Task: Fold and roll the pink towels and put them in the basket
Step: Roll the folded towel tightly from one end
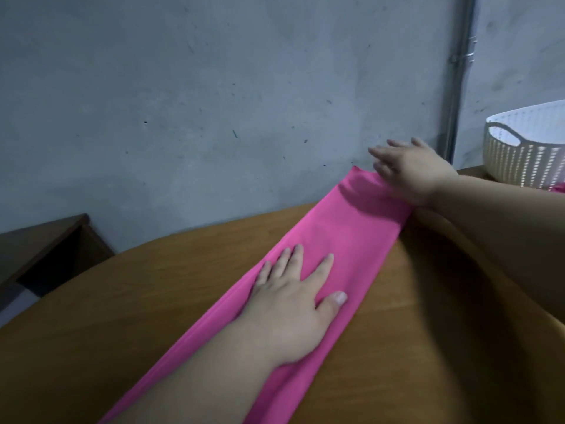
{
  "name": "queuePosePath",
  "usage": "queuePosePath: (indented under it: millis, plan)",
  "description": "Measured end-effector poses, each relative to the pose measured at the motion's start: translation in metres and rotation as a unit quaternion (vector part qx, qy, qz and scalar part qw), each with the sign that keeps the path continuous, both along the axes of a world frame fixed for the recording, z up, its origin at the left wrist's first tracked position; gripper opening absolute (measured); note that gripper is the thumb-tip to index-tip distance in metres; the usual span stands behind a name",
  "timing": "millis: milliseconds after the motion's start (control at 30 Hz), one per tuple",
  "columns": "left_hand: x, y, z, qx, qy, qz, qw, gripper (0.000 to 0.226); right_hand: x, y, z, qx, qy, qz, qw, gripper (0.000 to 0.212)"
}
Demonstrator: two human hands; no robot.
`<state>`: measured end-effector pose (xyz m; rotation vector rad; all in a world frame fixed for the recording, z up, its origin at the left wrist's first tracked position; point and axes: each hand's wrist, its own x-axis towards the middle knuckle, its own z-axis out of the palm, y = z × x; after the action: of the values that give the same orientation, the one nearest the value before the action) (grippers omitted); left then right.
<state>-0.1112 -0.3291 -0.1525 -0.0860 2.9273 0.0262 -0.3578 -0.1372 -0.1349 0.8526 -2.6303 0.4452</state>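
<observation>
Pressing one pink towel (351, 237), two hands

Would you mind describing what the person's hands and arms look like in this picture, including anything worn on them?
Both arms are bare as far as the frame shows: no sleeves, gloves, watch, rings or bracelets are visible. The left hand has short, unpainted nails, clearest on the thumb. The right hand is somewhat blurred, so its nails cannot be made out.
</observation>
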Motion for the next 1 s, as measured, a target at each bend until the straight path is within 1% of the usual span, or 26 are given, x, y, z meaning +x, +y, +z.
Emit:
queuePosePath:
  millis: [33, 67, 133, 267, 433, 500, 567, 600, 667, 700, 733, 767, 867, 933, 1000]
  plan:
    - [-0.011, 0.006, -0.002, 0.002, 0.007, 0.006, 1.000, 0.064, 0.003, 0.008, 0.002, -0.036, -0.007, -0.012, 0.999, 0.052]
    - [-0.023, 0.014, -0.002, 0.006, 0.012, 0.014, 1.000, 0.065, 0.006, 0.017, 0.003, -0.054, -0.012, -0.023, 0.998, 0.050]
    - [-0.048, 0.032, -0.004, 0.016, 0.019, 0.037, 0.999, 0.066, 0.018, 0.036, 0.004, -0.068, -0.033, -0.039, 0.996, 0.042]
    - [-0.096, 0.075, -0.003, 0.021, 0.026, 0.088, 0.996, 0.068, 0.054, 0.066, 0.007, -0.083, -0.080, -0.070, 0.991, 0.039]
    - [-0.152, 0.132, -0.001, 0.021, 0.013, 0.165, 0.986, 0.067, 0.089, 0.085, -0.005, -0.143, -0.146, -0.129, 0.970, 0.034]
    - [-0.165, 0.147, 0.002, 0.036, 0.002, 0.185, 0.982, 0.067, 0.103, 0.090, -0.009, -0.166, -0.164, -0.139, 0.962, 0.034]
    - [-0.167, 0.147, 0.004, 0.080, 0.013, 0.177, 0.981, 0.066, 0.121, 0.095, -0.009, -0.167, -0.177, -0.133, 0.961, 0.032]
    - [-0.163, 0.139, 0.003, 0.113, 0.037, 0.154, 0.981, 0.064, 0.133, 0.096, -0.009, -0.162, -0.183, -0.126, 0.961, 0.031]
    - [-0.139, 0.118, 0.003, 0.193, 0.084, 0.075, 0.975, 0.056, 0.158, 0.099, -0.008, -0.145, -0.196, -0.110, 0.964, 0.031]
    - [-0.118, 0.107, 0.003, 0.222, 0.093, 0.029, 0.970, 0.052, 0.172, 0.100, -0.010, -0.131, -0.204, -0.101, 0.965, 0.031]
    - [-0.094, 0.097, 0.002, 0.232, 0.095, -0.013, 0.968, 0.049, 0.186, 0.100, -0.011, -0.116, -0.211, -0.091, 0.966, 0.032]
    - [-0.067, 0.090, 0.002, 0.222, 0.089, -0.048, 0.970, 0.048, 0.202, 0.101, -0.013, -0.104, -0.219, -0.084, 0.967, 0.035]
    - [0.018, 0.079, 0.002, 0.137, 0.052, -0.121, 0.982, 0.061, 0.259, 0.097, -0.013, -0.086, -0.240, -0.070, 0.964, 0.051]
    - [0.068, 0.076, 0.002, 0.104, 0.033, -0.147, 0.983, 0.065, 0.296, 0.095, -0.016, -0.066, -0.227, -0.046, 0.971, 0.057]
    - [0.110, 0.072, 0.000, 0.087, 0.023, -0.153, 0.984, 0.067, 0.333, 0.094, -0.019, -0.018, -0.206, -0.025, 0.978, 0.058]
